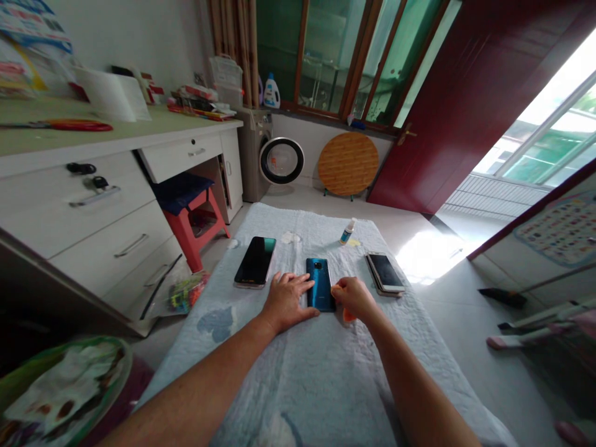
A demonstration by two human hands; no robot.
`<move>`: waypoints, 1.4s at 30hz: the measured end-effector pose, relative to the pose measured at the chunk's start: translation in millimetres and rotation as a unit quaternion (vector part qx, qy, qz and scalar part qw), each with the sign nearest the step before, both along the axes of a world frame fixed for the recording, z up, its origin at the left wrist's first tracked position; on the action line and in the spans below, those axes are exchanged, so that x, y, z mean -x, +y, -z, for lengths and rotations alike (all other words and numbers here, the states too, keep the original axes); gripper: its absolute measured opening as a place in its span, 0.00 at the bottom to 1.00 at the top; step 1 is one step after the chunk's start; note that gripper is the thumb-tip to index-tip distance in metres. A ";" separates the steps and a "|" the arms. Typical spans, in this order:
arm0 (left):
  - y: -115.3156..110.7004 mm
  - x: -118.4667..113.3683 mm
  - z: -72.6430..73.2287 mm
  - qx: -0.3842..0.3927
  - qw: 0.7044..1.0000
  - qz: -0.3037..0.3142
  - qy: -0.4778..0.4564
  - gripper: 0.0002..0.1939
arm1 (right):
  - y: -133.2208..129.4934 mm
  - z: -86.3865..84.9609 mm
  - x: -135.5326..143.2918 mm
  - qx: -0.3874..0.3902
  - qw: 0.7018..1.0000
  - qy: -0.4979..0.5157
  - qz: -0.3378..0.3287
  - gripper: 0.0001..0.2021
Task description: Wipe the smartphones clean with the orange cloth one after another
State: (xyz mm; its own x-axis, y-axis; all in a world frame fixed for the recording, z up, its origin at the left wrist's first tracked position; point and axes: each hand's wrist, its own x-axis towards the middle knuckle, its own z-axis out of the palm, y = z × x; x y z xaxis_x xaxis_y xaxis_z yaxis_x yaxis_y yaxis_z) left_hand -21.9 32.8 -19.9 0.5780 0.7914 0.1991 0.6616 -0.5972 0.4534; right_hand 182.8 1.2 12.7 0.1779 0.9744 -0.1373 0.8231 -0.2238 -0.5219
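A blue smartphone (321, 290) lies back side up on the cloth-covered table (321, 379), its dark camera patch toward the far end. My left hand (287, 300) rests flat with fingers spread, fingertips and thumb against the phone's left side. Pinched in my right hand (357, 298) is an orange cloth (348, 316), pressed to the phone's right edge and partly hidden by the fingers. To the left lies a larger phone (257, 261) with a black screen. At the right, a white phone (387, 272) sits on top of another one. A small spray bottle (347, 232) stands behind them.
A white desk (195, 133) with a paper roll (114, 94) runs along the left, a red stool (198, 220) beneath. A full waste bin (125, 366) is at lower left. Farther back are a washing machine (254, 155) with its door open, a round wooden board (348, 162) and a red door (433, 105).
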 end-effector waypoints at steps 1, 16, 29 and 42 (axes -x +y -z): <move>0.1 -0.2 0.7 -0.001 1.000 -0.001 0.000 0.37 | -4.7 -0.7 0.1 0.004 1.000 -0.002 -0.006 0.10; 0.3 0.6 2.1 -0.006 1.000 0.002 0.006 0.36 | -34.2 -6.7 -25.7 0.053 0.984 0.107 -0.129 0.10; 0.8 0.7 -2.1 -0.012 1.000 0.008 0.015 0.36 | -12.1 17.8 -35.6 -0.246 0.962 -0.095 0.067 0.11; 0.5 0.2 -1.7 -0.019 1.000 0.008 0.014 0.36 | -18.2 19.9 -28.7 -0.156 0.969 -0.182 0.059 0.24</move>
